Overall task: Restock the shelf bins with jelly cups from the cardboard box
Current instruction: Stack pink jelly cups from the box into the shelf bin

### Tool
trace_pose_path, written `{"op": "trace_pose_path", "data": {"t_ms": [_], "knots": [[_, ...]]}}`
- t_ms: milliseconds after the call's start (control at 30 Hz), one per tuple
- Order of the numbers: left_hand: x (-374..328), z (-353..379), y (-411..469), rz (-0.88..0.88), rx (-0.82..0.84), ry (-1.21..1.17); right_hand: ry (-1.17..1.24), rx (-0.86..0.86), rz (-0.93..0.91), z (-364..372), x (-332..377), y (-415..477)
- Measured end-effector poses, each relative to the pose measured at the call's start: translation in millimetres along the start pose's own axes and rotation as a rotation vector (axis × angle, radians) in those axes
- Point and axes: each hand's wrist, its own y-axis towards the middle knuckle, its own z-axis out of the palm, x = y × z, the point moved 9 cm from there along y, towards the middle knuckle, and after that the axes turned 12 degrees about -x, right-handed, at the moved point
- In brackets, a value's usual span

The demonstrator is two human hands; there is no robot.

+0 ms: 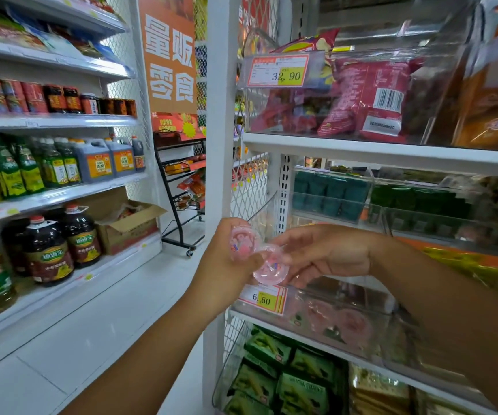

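An upper jelly cup is gripped in the curled fingers of the left hand. A lower jelly cup, touching the first, is pinched at its rim by the right hand. Both are held just above the near corner of the clear shelf bin, over the bin's 6.60 price tag. The bin's open top lies below and to the right of the cups, with pink jelly cups already inside. The right hand is judged nearer the opening, so a short move down and rightward is called for.
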Motion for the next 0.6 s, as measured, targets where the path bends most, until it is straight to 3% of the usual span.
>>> {"op": "trace_pose_path", "data": {"t_ms": [133,200,267,400,600], "knots": [[5.6,5.0,1.2,0.011,0.009,0.004,-0.056,-0.286,-0.037,-28.8,9.0,9.5],[11.2,3.7,1.6,-0.020,0.037,-0.021,-0.326,-0.505,0.012,-61.6,6.8,13.5],[14.6,1.0,1.4,-0.001,0.071,0.025,-0.756,-0.637,0.168,-89.5,-6.8,18.0],[19.3,1.2,-0.1,0.046,0.134,0.064,-1.156,-0.419,0.465,-79.6,-49.7,25.4],[29.7,-6.4,4.2,-0.039,0.130,0.047,-0.964,-0.501,0.540,-79.7,-73.1,26.2]]}}
